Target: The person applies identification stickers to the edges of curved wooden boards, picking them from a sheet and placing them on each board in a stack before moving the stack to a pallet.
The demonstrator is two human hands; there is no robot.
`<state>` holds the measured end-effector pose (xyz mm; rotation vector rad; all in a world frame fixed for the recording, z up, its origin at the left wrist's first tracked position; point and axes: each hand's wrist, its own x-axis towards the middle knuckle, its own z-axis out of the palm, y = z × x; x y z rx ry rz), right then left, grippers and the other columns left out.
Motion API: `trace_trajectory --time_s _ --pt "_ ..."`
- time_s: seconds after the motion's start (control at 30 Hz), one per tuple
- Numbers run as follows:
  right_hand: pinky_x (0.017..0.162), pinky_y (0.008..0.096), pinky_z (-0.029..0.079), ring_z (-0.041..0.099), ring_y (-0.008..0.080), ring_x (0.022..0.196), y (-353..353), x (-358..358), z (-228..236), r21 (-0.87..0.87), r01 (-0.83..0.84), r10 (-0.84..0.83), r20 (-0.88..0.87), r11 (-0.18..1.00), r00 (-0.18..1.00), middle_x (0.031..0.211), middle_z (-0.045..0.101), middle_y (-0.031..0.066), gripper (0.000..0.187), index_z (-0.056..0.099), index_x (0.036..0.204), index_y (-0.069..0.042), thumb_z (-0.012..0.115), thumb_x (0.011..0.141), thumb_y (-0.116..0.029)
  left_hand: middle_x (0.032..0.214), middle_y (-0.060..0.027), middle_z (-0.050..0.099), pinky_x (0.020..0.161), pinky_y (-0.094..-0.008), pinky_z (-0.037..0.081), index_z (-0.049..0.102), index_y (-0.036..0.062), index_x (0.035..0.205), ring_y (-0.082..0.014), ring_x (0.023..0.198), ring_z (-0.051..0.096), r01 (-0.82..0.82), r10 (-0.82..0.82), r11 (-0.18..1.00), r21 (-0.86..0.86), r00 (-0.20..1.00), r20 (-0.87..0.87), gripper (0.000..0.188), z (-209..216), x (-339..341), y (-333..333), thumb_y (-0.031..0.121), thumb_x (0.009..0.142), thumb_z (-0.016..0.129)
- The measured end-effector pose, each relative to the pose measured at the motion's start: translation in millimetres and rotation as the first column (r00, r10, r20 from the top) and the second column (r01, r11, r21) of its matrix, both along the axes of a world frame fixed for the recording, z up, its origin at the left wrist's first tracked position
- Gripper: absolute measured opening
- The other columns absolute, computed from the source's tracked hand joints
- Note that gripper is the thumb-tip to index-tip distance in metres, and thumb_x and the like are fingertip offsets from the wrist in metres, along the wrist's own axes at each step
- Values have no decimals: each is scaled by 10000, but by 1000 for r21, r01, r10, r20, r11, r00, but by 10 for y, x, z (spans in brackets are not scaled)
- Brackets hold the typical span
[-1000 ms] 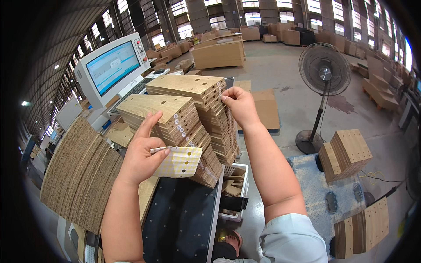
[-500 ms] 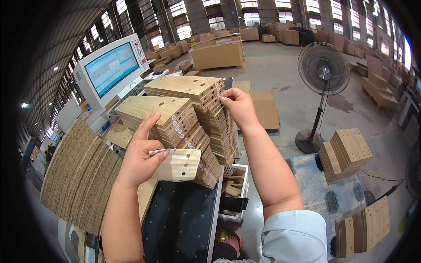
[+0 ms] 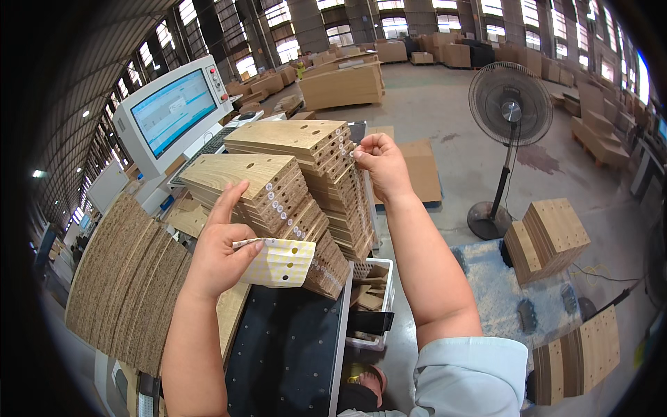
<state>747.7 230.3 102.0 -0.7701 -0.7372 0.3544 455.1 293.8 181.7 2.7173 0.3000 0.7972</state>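
The right hand [image 3: 386,169] is now farther off the boards [image 3: 332,186]; I can't tell if its fingers touch. The left hand [image 3: 221,257] pinches a sheet [image 3: 283,263], long sideways, pointing right.

bright windows [image 3: 394,28] line the dark far wall [image 3: 360,26]; grey floor [image 3: 445,104] lies under a ribbed roof [image 3: 104,59] with lamps [image 3: 38,173].

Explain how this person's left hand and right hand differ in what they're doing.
The left hand grips a yellow-and-white sheet with round spots; the right hand has no such sheet.
The left hand's upper fingers stretch toward the nearer board stack; the right hand's thumb and forefinger bend close together at the end of the farther board stack.
Both are bare.
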Motion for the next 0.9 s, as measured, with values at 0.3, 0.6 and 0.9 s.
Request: trace_trajectory --time_s 0.3,0.6,0.9 --pt "669 202 431 500 74 705 103 -15 -63 26 98 -99 66 995 993 768 531 -1 161 505 858 -43 602 769 49 1433 -134 311 1076 -417 167 590 8 611 -327 1369 165 2 -2 1000 -1 1000 1 138 7 0 -9 98 668 678" --pt "652 240 439 505 98 686 127 -55 -88 -28 372 -345 312 928 885 740 539 6 149 504 816 -45 615 745 24 1423 -117 329 1074 -419 195 624 19 641 -342 1358 187 -2 2 999 37 1000 5 67 4 -7 -6 60 663 673" --pt "854 303 431 540 176 987 92 148 -182 -69 257 -247 126 964 961 1046 584 99 356 558 1044 -8 704 723 -53 1420 -120 334 1074 -421 197 627 21 641 -342 1357 190 11 -11 999 41 1000 15 63 -24 22 5 57 654 676"
